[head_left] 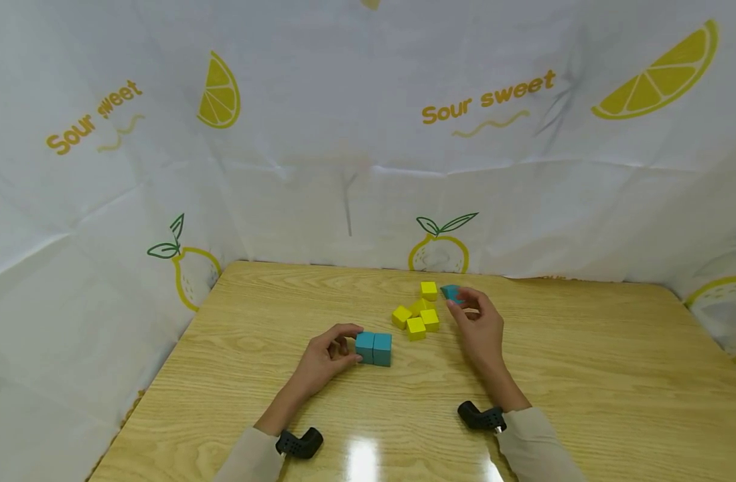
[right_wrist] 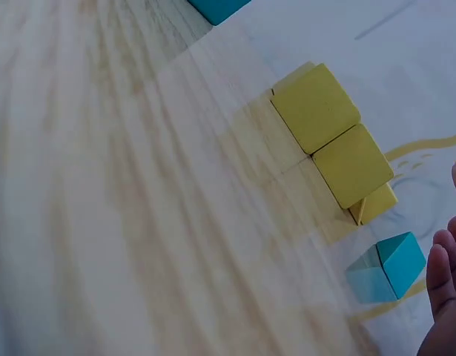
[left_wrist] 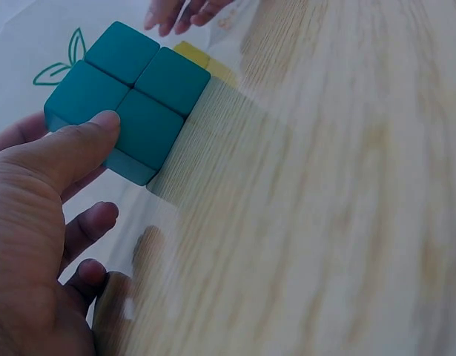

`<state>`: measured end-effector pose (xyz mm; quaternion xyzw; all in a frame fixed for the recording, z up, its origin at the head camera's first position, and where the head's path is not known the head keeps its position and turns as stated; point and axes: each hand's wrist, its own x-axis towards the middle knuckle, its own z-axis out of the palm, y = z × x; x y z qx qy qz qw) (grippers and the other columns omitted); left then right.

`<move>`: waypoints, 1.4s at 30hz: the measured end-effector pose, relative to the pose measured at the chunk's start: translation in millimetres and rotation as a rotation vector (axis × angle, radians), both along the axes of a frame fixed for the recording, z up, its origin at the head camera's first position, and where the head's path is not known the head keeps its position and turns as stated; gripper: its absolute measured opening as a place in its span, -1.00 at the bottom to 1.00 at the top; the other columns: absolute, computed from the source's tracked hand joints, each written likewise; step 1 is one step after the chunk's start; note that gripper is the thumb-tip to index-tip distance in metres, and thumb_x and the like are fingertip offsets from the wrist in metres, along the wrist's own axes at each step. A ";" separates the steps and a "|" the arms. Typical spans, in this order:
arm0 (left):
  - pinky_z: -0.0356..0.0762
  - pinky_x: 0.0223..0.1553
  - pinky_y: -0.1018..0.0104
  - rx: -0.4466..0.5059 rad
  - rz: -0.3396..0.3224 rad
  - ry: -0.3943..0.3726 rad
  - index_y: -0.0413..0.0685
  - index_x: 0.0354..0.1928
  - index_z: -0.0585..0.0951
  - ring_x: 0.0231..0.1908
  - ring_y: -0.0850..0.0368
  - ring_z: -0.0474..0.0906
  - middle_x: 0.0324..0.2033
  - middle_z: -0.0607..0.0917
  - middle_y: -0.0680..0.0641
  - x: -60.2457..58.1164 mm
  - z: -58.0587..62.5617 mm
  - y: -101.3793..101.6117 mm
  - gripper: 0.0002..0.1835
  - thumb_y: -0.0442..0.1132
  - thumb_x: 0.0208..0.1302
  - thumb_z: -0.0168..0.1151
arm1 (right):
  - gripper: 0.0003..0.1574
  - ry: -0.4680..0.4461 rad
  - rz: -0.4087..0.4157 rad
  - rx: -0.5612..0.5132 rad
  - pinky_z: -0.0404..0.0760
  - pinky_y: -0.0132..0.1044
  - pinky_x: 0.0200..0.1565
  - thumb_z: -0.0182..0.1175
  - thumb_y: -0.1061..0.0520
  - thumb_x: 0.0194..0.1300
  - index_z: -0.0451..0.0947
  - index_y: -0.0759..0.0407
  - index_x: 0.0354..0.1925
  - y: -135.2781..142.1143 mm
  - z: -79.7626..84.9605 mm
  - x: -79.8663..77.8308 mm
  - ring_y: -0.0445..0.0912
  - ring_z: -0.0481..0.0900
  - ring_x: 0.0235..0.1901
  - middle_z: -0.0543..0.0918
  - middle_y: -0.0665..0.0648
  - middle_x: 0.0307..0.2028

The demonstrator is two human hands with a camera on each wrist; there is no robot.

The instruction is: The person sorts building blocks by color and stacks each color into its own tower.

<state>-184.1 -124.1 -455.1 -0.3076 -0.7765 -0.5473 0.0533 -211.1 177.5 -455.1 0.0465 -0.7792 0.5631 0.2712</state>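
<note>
My left hand (head_left: 327, 358) grips the left side of a teal cube group (head_left: 382, 350), thumb on the near face and fingers behind. In the left wrist view the teal cubes (left_wrist: 147, 109) form a two-by-two face, the top right cube beside the thumb (left_wrist: 87, 141). At the back, my right hand (head_left: 480, 326) has its loosely bent fingers close around the right end of a teal triangular block (head_left: 449, 292). The right wrist view shows that triangular block (right_wrist: 402, 265) on the table, fingertips (right_wrist: 440, 276) just beside it with a narrow gap.
Several yellow blocks (head_left: 416, 328) cluster between the hands, just left of the triangular block. A white printed cloth (head_left: 319, 214) rises behind the wooden table (head_left: 584, 361). Each wrist wears a black camera mount (head_left: 300, 443).
</note>
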 end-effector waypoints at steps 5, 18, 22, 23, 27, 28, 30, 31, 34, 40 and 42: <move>0.42 -0.45 0.28 0.002 -0.006 0.000 -0.23 0.11 0.52 -0.41 -0.06 0.44 -0.17 0.59 -0.12 0.2 -0.2 -0.8 -0.55 -0.51 0.14 0.31 | -0.51 -0.048 -0.046 0.005 0.47 -0.53 -0.24 0.28 0.17 0.28 0.48 0.32 0.13 8.0 -22.3 -12.6 -0.03 0.52 -0.23 0.59 0.30 -0.10; 0.39 -0.45 0.32 -0.017 0.016 0.000 0.01 0.14 0.54 -0.39 0.08 0.44 -0.18 0.58 0.04 -12.5 -20.6 -3.4 -0.54 -0.36 0.17 0.35 | -0.38 -0.175 -0.098 0.049 0.42 -0.36 -0.14 0.31 0.11 0.25 0.39 0.32 0.20 15.2 -27.3 -30.6 0.08 0.45 -0.08 0.49 0.29 0.02; 0.39 -0.45 0.31 -0.012 0.017 -0.004 -0.04 0.14 0.54 -0.39 0.07 0.44 -0.17 0.58 0.02 -11.3 -21.3 -2.8 -0.53 -0.40 0.17 0.34 | -0.36 -0.190 -0.120 0.097 0.44 -0.15 -0.09 0.33 0.15 0.23 0.38 0.33 0.21 12.4 -26.7 -33.9 0.12 0.44 -0.05 0.48 0.31 0.02; 0.39 -0.45 0.30 -0.007 0.013 0.001 -0.10 0.13 0.53 -0.39 0.04 0.44 -0.17 0.58 -0.02 -9.2 -17.8 -2.1 -0.54 -0.43 0.16 0.33 | -0.36 -0.196 -0.122 0.103 0.43 -0.11 -0.08 0.33 0.16 0.23 0.37 0.34 0.21 11.9 -26.3 -34.3 0.13 0.43 -0.05 0.47 0.32 0.03; 0.40 -0.46 0.28 0.002 -0.008 0.014 -0.25 0.11 0.51 -0.40 -0.03 0.44 -0.18 0.58 -0.11 -2.9 -4.7 -0.5 -0.55 -0.48 0.15 0.32 | -0.34 -0.228 -0.131 0.117 0.44 -0.07 -0.06 0.33 0.19 0.22 0.36 0.33 0.22 10.8 -26.7 -36.5 0.15 0.41 -0.03 0.45 0.33 0.03; 0.40 -0.46 0.28 -0.001 -0.010 0.017 -0.26 0.11 0.51 -0.40 -0.03 0.44 -0.19 0.58 -0.11 -2.5 -2.9 -0.5 -0.56 -0.48 0.15 0.32 | -0.34 -0.235 -0.133 0.120 0.44 -0.06 -0.05 0.33 0.19 0.22 0.35 0.33 0.23 10.6 -26.8 -37.5 0.16 0.40 -0.02 0.44 0.33 0.03; 0.40 -0.46 0.29 -0.008 -0.008 0.013 -0.25 0.11 0.51 -0.40 -0.03 0.43 -0.20 0.58 -0.10 -2.3 -0.9 -0.5 -0.56 -0.48 0.15 0.32 | -0.32 -0.247 -0.134 0.133 0.44 -0.03 -0.05 0.34 0.19 0.22 0.34 0.34 0.24 10.2 -26.7 -39.2 0.17 0.40 -0.01 0.44 0.33 0.03; 0.39 -0.46 0.29 -0.010 -0.005 0.011 -0.25 0.11 0.51 -0.40 -0.03 0.43 -0.21 0.58 -0.10 -2.4 -0.4 -0.4 -0.56 -0.48 0.15 0.32 | -0.31 -0.254 -0.133 0.137 0.44 -0.01 -0.04 0.34 0.20 0.21 0.34 0.34 0.24 10.2 -26.7 -40.1 0.18 0.40 -0.01 0.44 0.34 0.03; 0.39 -0.46 0.29 -0.013 0.000 0.004 -0.24 0.11 0.52 -0.40 -0.03 0.43 -0.21 0.58 -0.08 -2.6 -0.3 -0.4 -0.56 -0.48 0.15 0.32 | -0.29 -0.284 -0.136 0.153 0.42 0.03 -0.01 0.34 0.18 0.21 0.32 0.33 0.26 9.9 -26.2 -42.1 0.19 0.39 0.00 0.44 0.33 0.04; 0.39 -0.46 0.30 -0.025 0.002 -0.007 -0.24 0.11 0.52 -0.41 -0.04 0.44 -0.23 0.58 -0.14 -2.7 -1.3 -0.6 -0.56 -0.47 0.15 0.32 | -0.30 -0.354 -0.162 0.205 0.38 0.07 0.01 0.33 0.11 0.22 0.34 0.30 0.25 9.5 -25.8 -43.1 0.17 0.41 0.01 0.47 0.32 0.01; 0.37 -0.47 0.31 -0.031 0.007 -0.012 -0.21 0.12 0.52 -0.42 -0.04 0.43 -0.26 0.58 -0.19 -5.0 -6.7 -1.1 -0.55 -0.46 0.16 0.32 | -0.32 -0.365 -0.173 0.224 0.38 0.08 0.01 0.32 0.11 0.23 0.35 0.29 0.24 9.2 -25.7 -43.4 0.17 0.42 0.01 0.47 0.33 0.01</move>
